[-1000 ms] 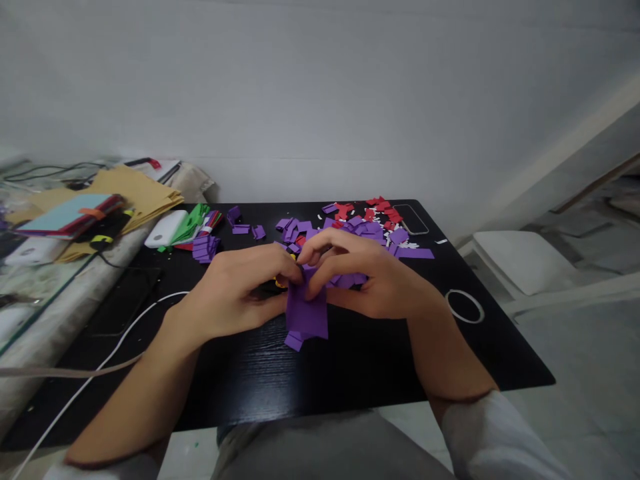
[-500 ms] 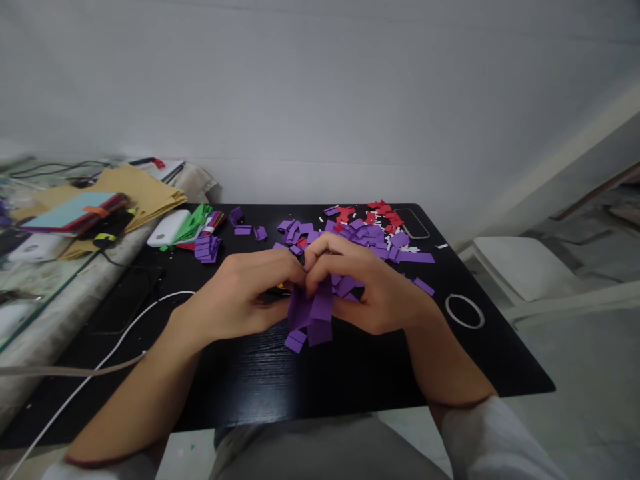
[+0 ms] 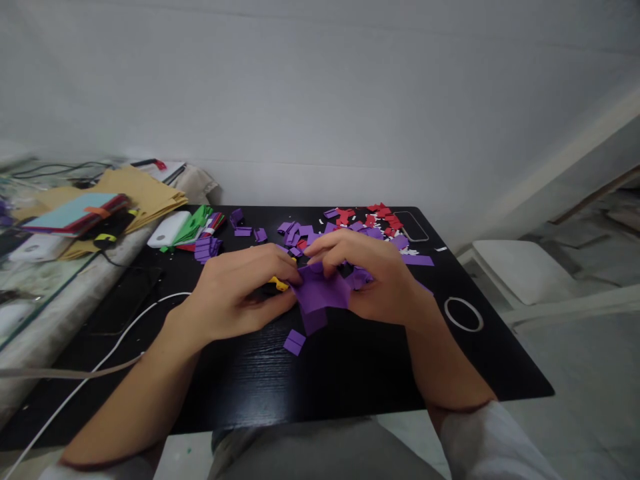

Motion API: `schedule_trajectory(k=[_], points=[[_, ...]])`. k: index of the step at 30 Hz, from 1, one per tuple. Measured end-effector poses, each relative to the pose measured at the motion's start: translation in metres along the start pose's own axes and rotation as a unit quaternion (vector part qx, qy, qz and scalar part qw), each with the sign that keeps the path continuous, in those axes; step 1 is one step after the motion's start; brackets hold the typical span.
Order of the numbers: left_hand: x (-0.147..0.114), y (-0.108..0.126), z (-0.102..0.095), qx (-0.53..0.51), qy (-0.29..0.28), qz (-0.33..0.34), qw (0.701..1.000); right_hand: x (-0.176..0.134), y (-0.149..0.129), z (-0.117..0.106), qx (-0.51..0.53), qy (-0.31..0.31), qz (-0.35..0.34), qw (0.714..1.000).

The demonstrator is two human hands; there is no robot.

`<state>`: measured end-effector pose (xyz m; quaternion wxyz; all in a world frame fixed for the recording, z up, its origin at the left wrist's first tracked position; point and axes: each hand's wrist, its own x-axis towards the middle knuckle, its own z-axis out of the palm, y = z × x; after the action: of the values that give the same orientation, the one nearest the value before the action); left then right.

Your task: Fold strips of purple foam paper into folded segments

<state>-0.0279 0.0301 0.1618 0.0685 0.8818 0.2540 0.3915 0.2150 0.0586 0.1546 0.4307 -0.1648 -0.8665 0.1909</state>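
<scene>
Between my two hands is a creased piece of purple paper (image 3: 323, 292), held over the black table. My left hand (image 3: 245, 283) pinches its left edge between thumb and fingers. On the other side, my right hand (image 3: 373, 277) grips the top and right edge, its fingers bent over the paper. A small folded purple piece (image 3: 295, 342) lies on the table just below. Part of a yellow-handled tool (image 3: 279, 284) shows behind my left fingers; the rest is hidden.
Behind my hands spread purple pieces (image 3: 293, 232), with red scraps (image 3: 383, 215) and white bits farther right. A folded purple bundle (image 3: 207, 249), green strips (image 3: 196, 223) and a white device (image 3: 169, 229) sit left. A white ring (image 3: 464, 314) lies right; a white cable (image 3: 125, 333) crosses the left.
The purple paper has turned from hanging as a folded, upright shape to a flatter, wider spread. My right hand has shifted slightly, and more of the yellow tool shows.
</scene>
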Motion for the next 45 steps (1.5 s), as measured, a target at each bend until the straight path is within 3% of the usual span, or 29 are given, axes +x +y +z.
schedule_trajectory(k=[6,9,14,20,45], points=[[-0.002,-0.002,-0.007,-0.039,-0.041,0.006,0.998,-0.002,-0.004,0.000,-0.033,0.004,0.012,0.999],[-0.001,-0.002,-0.010,-0.058,-0.024,-0.009,0.998,-0.002,-0.005,0.001,-0.043,0.010,0.012,0.999],[0.004,0.003,-0.004,-0.049,0.025,-0.103,0.993,-0.001,-0.002,0.006,-0.050,0.028,-0.013,0.998],[0.003,0.001,-0.004,-0.112,-0.018,-0.185,0.976,-0.001,-0.001,0.011,-0.042,0.006,-0.013,0.999],[0.002,-0.004,-0.012,-0.032,-0.091,-0.156,0.983,-0.003,-0.001,0.017,-0.088,-0.013,-0.036,0.995]])
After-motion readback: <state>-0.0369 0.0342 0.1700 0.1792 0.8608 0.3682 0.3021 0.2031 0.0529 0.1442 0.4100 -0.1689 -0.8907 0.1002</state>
